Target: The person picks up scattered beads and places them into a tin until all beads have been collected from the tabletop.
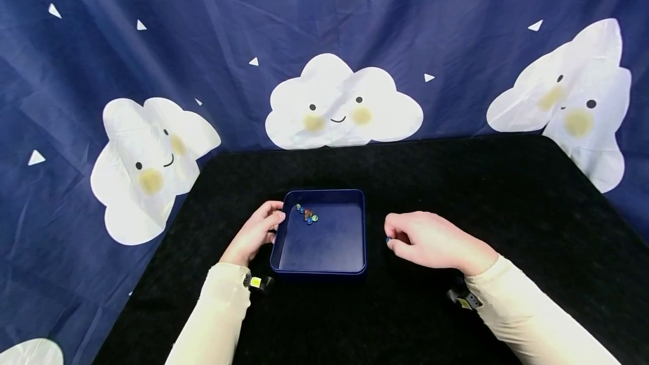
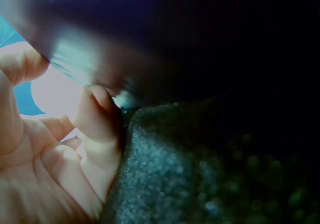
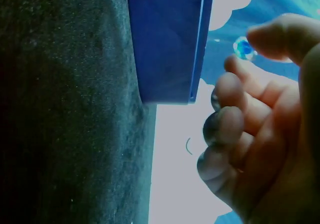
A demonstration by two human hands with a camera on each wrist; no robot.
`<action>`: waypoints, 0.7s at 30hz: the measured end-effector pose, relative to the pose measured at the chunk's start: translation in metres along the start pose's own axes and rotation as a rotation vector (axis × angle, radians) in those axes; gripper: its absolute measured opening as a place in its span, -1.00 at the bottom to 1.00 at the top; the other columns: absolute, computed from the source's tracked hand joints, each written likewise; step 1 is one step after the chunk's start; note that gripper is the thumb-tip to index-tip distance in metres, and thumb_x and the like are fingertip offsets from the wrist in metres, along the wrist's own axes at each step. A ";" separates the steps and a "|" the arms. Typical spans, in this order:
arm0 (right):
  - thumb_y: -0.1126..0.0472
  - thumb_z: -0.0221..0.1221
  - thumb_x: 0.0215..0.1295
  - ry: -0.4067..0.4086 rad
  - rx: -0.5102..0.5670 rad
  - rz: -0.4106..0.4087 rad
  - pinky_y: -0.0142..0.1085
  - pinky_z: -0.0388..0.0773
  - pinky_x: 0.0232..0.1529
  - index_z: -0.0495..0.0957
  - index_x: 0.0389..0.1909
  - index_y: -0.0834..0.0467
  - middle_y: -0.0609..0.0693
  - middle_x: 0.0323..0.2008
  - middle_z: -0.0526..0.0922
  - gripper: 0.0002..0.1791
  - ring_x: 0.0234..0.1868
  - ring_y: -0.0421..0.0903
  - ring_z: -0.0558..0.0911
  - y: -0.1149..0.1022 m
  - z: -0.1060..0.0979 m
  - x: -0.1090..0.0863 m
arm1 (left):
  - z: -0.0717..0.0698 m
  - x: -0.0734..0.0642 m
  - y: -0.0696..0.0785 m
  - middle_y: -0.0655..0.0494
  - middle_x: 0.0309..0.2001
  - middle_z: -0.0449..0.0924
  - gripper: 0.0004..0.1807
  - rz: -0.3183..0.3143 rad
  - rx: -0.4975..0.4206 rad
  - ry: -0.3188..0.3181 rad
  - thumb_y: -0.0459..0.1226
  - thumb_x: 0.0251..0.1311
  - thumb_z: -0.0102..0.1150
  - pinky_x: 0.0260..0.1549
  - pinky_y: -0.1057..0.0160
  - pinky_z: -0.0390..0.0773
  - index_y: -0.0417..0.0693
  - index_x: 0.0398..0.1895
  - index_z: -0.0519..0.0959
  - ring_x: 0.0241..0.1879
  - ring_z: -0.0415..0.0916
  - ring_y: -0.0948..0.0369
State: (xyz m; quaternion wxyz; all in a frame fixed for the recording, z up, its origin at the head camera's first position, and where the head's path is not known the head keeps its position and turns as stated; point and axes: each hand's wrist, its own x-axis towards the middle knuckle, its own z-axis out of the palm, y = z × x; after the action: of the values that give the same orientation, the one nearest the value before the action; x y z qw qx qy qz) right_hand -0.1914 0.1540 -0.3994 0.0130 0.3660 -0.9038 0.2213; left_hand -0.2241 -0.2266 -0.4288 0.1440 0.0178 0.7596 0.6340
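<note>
A square blue tray (image 1: 324, 246) lies on the black cloth. Several small marbles (image 1: 307, 215), blue, green and reddish, sit together near its far left corner. My left hand (image 1: 256, 232) grips the tray's left wall, thumb by the rim and fingers low on the outer side; the left wrist view shows this close up, dark and blurred. To the right of the tray, my right hand (image 1: 431, 240) pinches a blue marble (image 3: 244, 48) between thumb and index finger, raised off the cloth. Its other fingers are curled; what lies behind their tips is unclear.
Black cloth (image 1: 456, 185) covers the table around the tray. Beyond its far edge hangs a blue curtain (image 1: 228, 27) with smiling white clouds. A dark wrist strap with a camera is on each sleeve.
</note>
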 end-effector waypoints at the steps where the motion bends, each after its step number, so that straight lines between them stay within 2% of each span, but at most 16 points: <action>1: 0.08 0.17 0.11 0.020 -0.005 0.001 -0.42 0.31 -0.55 0.31 -0.49 -0.29 -0.37 -0.66 0.33 -0.77 -0.59 -0.39 0.35 -0.001 -0.001 0.000 | 0.000 0.000 0.000 -0.16 -0.15 0.37 -0.55 0.000 0.000 -0.002 -0.28 0.31 -0.02 -0.56 0.29 0.44 -0.30 0.21 0.26 -0.38 0.37 0.19; 9: 0.15 0.16 0.09 0.143 -0.008 -0.027 -0.43 0.33 -0.49 0.40 -0.38 -0.24 -0.40 -0.61 0.33 -0.81 -0.57 -0.40 0.36 -0.005 -0.004 0.005 | -0.001 0.000 -0.004 -0.21 -0.16 0.39 -0.54 0.009 -0.031 -0.022 -0.29 0.30 -0.01 -0.59 0.30 0.45 -0.32 0.20 0.25 -0.44 0.40 0.17; 17: 0.11 0.16 0.08 0.181 -0.057 -0.026 -0.42 0.33 -0.51 0.42 -0.37 -0.20 -0.39 -0.63 0.34 -0.86 -0.58 -0.39 0.35 -0.015 -0.003 0.023 | -0.003 0.000 -0.003 -0.24 -0.15 0.39 -0.54 0.011 -0.035 -0.023 -0.30 0.29 0.00 -0.60 0.30 0.45 -0.32 0.21 0.26 -0.46 0.41 0.17; 21: 0.08 0.17 0.09 0.192 -0.083 -0.011 -0.41 0.33 -0.51 0.44 -0.38 -0.20 -0.38 -0.62 0.35 -0.88 -0.58 -0.38 0.35 -0.020 0.000 0.034 | -0.002 -0.002 -0.001 -0.33 -0.10 0.36 -0.53 0.008 -0.040 -0.027 -0.30 0.29 0.00 -0.60 0.30 0.44 -0.33 0.21 0.24 -0.45 0.41 0.17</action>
State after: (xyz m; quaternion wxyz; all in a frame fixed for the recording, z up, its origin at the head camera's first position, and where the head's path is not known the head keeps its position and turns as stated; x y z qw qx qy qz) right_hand -0.2036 0.1191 -0.3850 0.1161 0.3473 -0.9048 0.2176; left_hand -0.2222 -0.2297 -0.4291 0.1520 0.0262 0.7447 0.6494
